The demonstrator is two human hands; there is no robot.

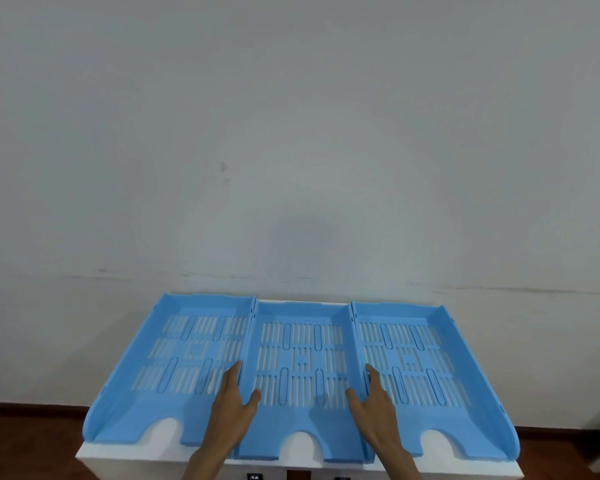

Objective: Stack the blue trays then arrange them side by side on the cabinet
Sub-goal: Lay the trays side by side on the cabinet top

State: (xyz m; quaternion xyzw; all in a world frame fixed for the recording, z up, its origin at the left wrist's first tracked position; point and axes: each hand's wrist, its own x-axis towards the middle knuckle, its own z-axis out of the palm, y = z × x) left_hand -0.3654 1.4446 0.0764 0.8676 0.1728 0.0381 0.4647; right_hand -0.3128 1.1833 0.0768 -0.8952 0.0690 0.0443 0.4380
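Three blue slotted trays lie side by side on the white cabinet [94, 455]: the left tray [174, 362], the middle tray [302, 362] and the right tray [416, 362]. My left hand [234, 401] grips the middle tray's left side wall, thumb inside the tray and fingers over in the left tray. My right hand [374, 401] grips its right side wall the same way, thumb inside and fingers in the right tray. The side walls of neighbouring trays touch or overlap.
A plain grey-white wall [298, 133] rises directly behind the cabinet. The outer trays overhang the cabinet's left and right edges. Dark reddish floor [21, 445] shows on both sides below. Small dark fittings sit on the cabinet front at the bottom edge.
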